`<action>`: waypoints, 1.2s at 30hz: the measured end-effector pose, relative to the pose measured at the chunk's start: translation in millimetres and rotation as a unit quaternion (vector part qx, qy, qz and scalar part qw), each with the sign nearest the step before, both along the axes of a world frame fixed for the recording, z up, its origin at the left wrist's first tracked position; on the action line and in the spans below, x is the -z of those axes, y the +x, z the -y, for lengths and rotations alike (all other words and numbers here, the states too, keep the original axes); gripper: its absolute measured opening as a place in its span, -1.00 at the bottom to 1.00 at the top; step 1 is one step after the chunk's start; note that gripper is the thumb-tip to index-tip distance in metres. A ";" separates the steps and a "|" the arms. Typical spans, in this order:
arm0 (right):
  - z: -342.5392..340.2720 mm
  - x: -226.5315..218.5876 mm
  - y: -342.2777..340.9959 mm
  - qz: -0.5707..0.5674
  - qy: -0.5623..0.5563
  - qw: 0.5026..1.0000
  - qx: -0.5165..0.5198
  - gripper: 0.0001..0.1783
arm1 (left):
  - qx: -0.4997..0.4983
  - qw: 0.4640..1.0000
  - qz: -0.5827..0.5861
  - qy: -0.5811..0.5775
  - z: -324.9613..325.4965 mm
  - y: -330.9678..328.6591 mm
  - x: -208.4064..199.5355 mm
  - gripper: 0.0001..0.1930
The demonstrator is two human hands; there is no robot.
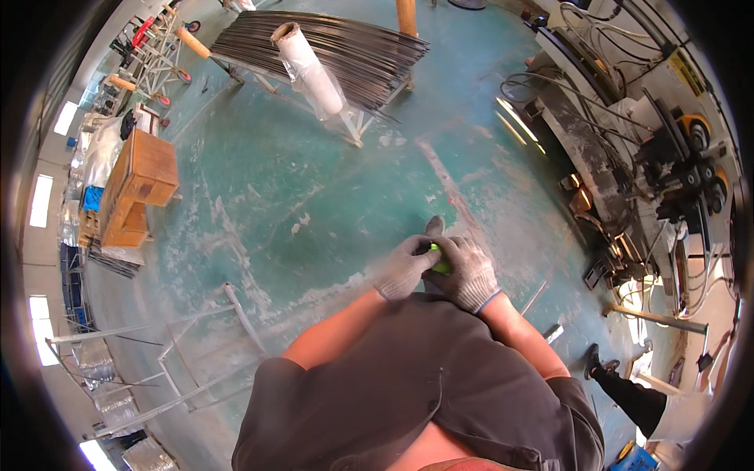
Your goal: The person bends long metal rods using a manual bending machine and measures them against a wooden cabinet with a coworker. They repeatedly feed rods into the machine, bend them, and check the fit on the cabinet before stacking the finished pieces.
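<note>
Just beyond the dark shirt (393, 373), the gloved left hand (403, 269) and gloved right hand (471, 271) meet, fingers of both pinching a small bright-green object (441, 267) between them. Farther off, a white film roll (316, 77) partly hides long dark rods (373, 53).

Spreading across the middle of the frame as a scuffed green floor (259, 200), showing pale blotches and streaks. Bearing at upper centre a metal-legged stand (351, 129), in turn carrying a broad layer of thin dark rods (365, 43). Showing near the stand's front end a slanting, plastic-wrapped white roll (310, 72), leaving its exact support unclear. Supporting at left a brown box-like piece (153, 169), and farther toward upper left some wheeled frames (159, 69). Carrying at lower left a pale metal frame (245, 318); at lower right, a thin bar (534, 297) and another person's dark shoe (593, 361).
</note>
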State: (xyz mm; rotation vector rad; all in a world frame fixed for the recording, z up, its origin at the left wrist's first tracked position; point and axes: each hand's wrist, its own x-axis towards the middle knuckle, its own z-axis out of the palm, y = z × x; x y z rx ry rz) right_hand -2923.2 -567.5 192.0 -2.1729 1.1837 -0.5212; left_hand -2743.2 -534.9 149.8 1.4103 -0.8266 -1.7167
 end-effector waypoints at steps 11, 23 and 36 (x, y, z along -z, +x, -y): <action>264.3 89.1 120.6 -0.041 0.109 0.993 0.032 -0.35 | -0.080 0.986 0.147 -0.002 199.5 151.5 37.8 -0.60; 515.2 177.7 312.9 -0.155 0.054 0.986 0.026 -0.53 | -0.199 0.963 -0.014 0.181 329.8 301.2 118.4 -0.66; 682.4 270.0 460.7 -0.119 0.081 0.987 0.065 -0.56 | -0.225 0.941 0.162 0.195 442.5 448.5 98.5 -0.75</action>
